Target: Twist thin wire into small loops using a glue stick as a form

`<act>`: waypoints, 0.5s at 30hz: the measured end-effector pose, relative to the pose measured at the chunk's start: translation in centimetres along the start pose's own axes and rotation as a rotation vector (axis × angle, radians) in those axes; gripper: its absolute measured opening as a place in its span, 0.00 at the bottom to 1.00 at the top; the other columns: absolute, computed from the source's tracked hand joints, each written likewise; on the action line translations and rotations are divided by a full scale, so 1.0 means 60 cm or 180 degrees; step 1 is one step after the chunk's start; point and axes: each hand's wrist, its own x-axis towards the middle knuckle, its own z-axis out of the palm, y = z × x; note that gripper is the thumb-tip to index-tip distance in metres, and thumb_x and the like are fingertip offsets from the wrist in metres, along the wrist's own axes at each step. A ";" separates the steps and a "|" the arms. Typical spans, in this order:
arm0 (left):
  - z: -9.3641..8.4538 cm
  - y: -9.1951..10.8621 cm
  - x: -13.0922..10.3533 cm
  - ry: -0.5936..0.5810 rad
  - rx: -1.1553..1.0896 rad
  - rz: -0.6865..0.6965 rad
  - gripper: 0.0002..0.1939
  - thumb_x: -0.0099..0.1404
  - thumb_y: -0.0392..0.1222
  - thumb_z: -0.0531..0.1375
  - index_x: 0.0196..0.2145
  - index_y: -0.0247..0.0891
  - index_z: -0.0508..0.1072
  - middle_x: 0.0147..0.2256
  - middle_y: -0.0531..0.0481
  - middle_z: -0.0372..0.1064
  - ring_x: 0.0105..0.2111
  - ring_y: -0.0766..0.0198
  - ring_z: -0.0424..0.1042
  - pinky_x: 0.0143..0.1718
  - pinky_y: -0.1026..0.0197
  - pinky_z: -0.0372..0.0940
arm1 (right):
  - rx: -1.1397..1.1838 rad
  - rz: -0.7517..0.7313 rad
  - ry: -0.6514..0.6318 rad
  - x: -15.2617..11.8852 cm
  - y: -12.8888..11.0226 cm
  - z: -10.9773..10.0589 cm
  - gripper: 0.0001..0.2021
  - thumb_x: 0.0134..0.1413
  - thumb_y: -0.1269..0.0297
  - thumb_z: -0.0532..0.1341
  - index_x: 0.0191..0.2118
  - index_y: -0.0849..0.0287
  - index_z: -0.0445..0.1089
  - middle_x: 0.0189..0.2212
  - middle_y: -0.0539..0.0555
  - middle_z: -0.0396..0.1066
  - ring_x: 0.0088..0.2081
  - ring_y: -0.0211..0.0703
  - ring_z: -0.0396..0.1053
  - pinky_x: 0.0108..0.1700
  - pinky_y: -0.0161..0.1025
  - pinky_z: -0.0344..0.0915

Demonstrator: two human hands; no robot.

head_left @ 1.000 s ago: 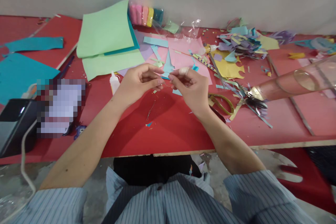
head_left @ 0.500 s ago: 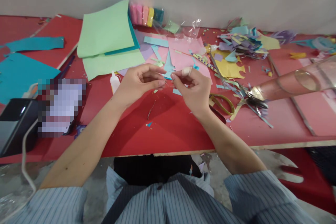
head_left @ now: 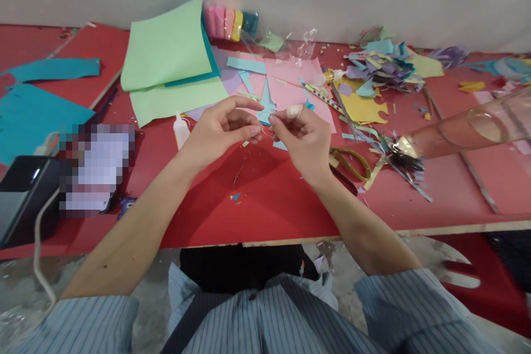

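Above the middle of the red table, my left hand (head_left: 232,124) pinches a thin pale strand (head_left: 264,131) between thumb and a finger, its index finger lifted. Whether the strand is thread or wire I cannot tell. Close by on the right, my right hand (head_left: 305,133), with a bandage (head_left: 295,111) on one finger, is closed at thumb and index tips; what lies between them is too small to make out. A short twisted dark wire (head_left: 238,176) lies on the table below my hands, near a small blue paper scrap (head_left: 236,196). Light-blue paper pieces (head_left: 266,100) lie just beyond my fingertips.
Left of my hands are a white glue bottle (head_left: 181,131), green paper sheets (head_left: 170,50) and a phone (head_left: 98,168). To the right lie scissors (head_left: 352,165), a clear tube (head_left: 456,127) and a heap of paper strips (head_left: 385,66). Clay packs (head_left: 226,23) stand behind.
My hands stay almost in the same place. A small gap shows between the fingertips, and the left fingers have shifted slightly around the strand.
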 end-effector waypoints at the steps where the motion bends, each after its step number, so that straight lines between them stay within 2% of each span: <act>1: 0.000 -0.001 0.000 -0.0017 -0.0007 0.0010 0.16 0.60 0.41 0.69 0.46 0.41 0.74 0.31 0.53 0.75 0.32 0.64 0.78 0.40 0.59 0.75 | -0.0023 -0.0020 0.0014 -0.001 0.000 0.000 0.07 0.59 0.59 0.67 0.34 0.56 0.73 0.26 0.47 0.74 0.27 0.35 0.72 0.33 0.36 0.72; 9: 0.006 -0.006 0.000 0.0121 0.0124 0.0161 0.06 0.61 0.40 0.69 0.35 0.39 0.77 0.32 0.52 0.78 0.31 0.66 0.78 0.39 0.62 0.75 | -0.0061 -0.0092 0.0157 -0.002 -0.004 0.003 0.05 0.59 0.63 0.66 0.33 0.56 0.73 0.27 0.47 0.74 0.27 0.36 0.72 0.32 0.36 0.72; 15: 0.008 -0.002 -0.001 0.0161 0.0403 0.0194 0.03 0.60 0.38 0.69 0.34 0.38 0.80 0.34 0.50 0.79 0.33 0.65 0.78 0.40 0.62 0.75 | -0.0058 -0.0085 0.0150 -0.002 -0.004 0.003 0.04 0.59 0.65 0.66 0.32 0.55 0.72 0.27 0.47 0.74 0.28 0.36 0.72 0.33 0.37 0.72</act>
